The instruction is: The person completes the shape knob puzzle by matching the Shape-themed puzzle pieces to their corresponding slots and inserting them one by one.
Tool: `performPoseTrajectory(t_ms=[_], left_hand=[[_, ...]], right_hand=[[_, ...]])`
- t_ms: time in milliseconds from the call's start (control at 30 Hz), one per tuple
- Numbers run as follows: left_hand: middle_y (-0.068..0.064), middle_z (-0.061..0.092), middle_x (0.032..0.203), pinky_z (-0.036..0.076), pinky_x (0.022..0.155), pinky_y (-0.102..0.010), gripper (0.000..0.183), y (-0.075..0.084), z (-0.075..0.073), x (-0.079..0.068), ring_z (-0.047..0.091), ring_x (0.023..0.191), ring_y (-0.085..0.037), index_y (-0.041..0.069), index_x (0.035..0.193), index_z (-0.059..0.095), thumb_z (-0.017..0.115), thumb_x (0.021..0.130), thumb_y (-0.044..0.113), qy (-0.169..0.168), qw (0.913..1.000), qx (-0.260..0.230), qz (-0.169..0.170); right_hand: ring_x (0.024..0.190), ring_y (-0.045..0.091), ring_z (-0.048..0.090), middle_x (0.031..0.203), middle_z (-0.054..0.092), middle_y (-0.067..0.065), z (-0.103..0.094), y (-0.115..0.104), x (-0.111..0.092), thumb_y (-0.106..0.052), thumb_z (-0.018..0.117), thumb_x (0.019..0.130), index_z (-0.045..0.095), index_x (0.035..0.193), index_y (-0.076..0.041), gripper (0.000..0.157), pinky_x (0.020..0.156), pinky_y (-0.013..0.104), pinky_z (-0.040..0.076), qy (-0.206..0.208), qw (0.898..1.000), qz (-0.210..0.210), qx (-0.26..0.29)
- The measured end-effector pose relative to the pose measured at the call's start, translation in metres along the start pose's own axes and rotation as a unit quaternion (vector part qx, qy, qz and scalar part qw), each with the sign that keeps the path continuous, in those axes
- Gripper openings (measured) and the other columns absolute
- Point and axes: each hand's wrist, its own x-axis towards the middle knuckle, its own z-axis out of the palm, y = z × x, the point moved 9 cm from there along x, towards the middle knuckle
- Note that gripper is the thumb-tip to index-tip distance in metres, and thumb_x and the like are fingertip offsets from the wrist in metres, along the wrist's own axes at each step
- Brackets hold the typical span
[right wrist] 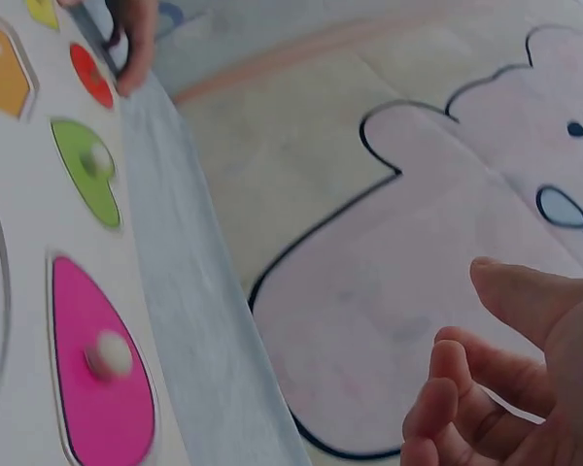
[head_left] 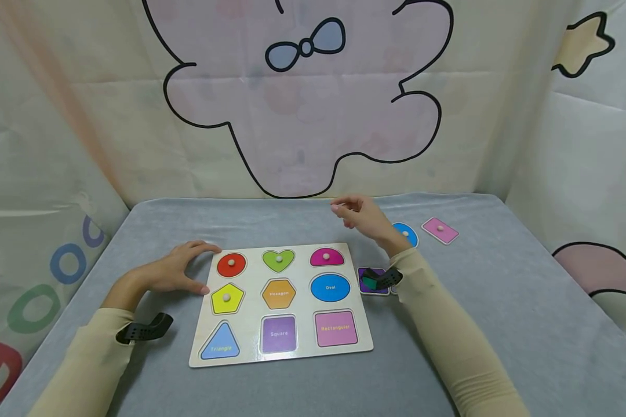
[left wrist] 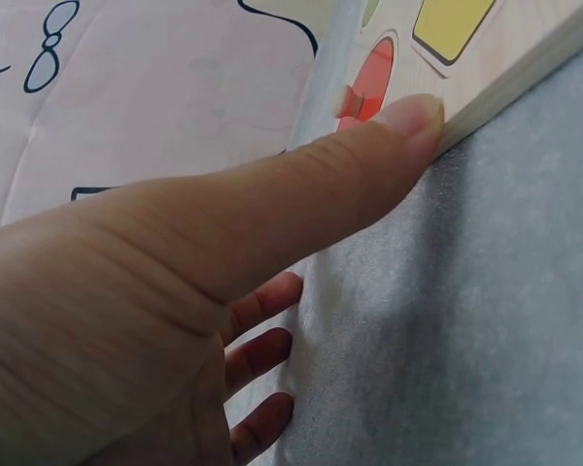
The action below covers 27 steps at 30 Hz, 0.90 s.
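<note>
Grey tabletop [head_left: 292, 394], printed curtain [head_left: 302, 116] behind its far edge; left hand [head_left: 179, 269] spread against the puzzle board [head_left: 304, 315], right hand [head_left: 362, 217] hovers near that edge, loosely curled!

Loose pieces [head_left: 441, 233] — right of board [head_left: 304, 308]

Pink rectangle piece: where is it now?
In the head view, the pink rectangle piece lies near the far edge of the table, right of the board and just right of the blue piece.
</note>
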Motion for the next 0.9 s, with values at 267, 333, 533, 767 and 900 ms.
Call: performPoseTrajectory(t_ms=[267, 333, 533, 767, 900], left_hand=[[-0.027, 0.024, 0.160, 0.030, 0.106, -0.081, 0.089, -0.001, 0.000, 0.001, 0.023, 0.141, -0.053, 0.023, 0.148, 0.045, 0.088, 0.073, 0.044, -0.002, 1.0000, 0.002, -0.007], [-0.027, 0.025, 0.160, 0.030, 0.106, -0.081, 0.089, 0.000, -0.001, 0.001, 0.023, 0.141, -0.053, 0.022, 0.148, 0.045, 0.088, 0.073, 0.044, -0.002, 1.0000, 0.002, -0.008], [-0.027, 0.025, 0.160, 0.030, 0.105, -0.081, 0.089, 0.002, -0.001, 0.001, 0.023, 0.141, -0.054, 0.023, 0.148, 0.045, 0.088, 0.073, 0.045, -0.001, 1.0000, 0.002, -0.009], [-0.027, 0.025, 0.159, 0.030, 0.105, -0.081, 0.089, 0.003, -0.003, 0.001, 0.024, 0.140, -0.054, 0.021, 0.148, 0.045, 0.088, 0.073, 0.044, -0.003, 1.0000, 0.002, -0.005], [-0.028, 0.026, 0.159, 0.031, 0.105, -0.081, 0.088, 0.003, -0.002, 0.001, 0.024, 0.141, -0.054, 0.022, 0.148, 0.046, 0.087, 0.073, 0.044, -0.003, 1.0000, 0.003, -0.004]], right_hand=[[0.086, 0.022, 0.060, 0.108, 0.065, 0.010, -0.035, 0.031, 0.004, -0.032, 0.060, 0.102, 0.062, 0.133, -0.002, 0.043, 0.087, 0.033, 0.056, 0.013, 0.998, 0.061, -0.002], [0.090, 0.024, 0.061, 0.115, 0.065, 0.015, -0.041, 0.037, 0.003, -0.033, 0.061, 0.102, 0.061, 0.135, -0.002, 0.045, 0.092, 0.036, 0.055, 0.011, 0.997, 0.082, -0.007], [0.088, 0.022, 0.061, 0.116, 0.065, 0.015, -0.055, 0.059, 0.003, -0.032, 0.063, 0.101, 0.061, 0.134, -0.003, 0.044, 0.084, 0.028, 0.055, 0.017, 0.990, 0.138, -0.014], [0.073, 0.016, 0.057, 0.106, 0.064, 0.009, -0.062, 0.081, 0.004, -0.026, 0.064, 0.100, 0.063, 0.132, -0.001, 0.040, 0.070, 0.023, 0.054, 0.032, 0.982, 0.184, 0.008], [0.071, 0.015, 0.055, 0.101, 0.062, 0.005, -0.062, 0.085, 0.005, -0.024, 0.065, 0.099, 0.064, 0.129, -0.001, 0.038, 0.066, 0.021, 0.052, 0.031, 0.981, 0.192, 0.003]])
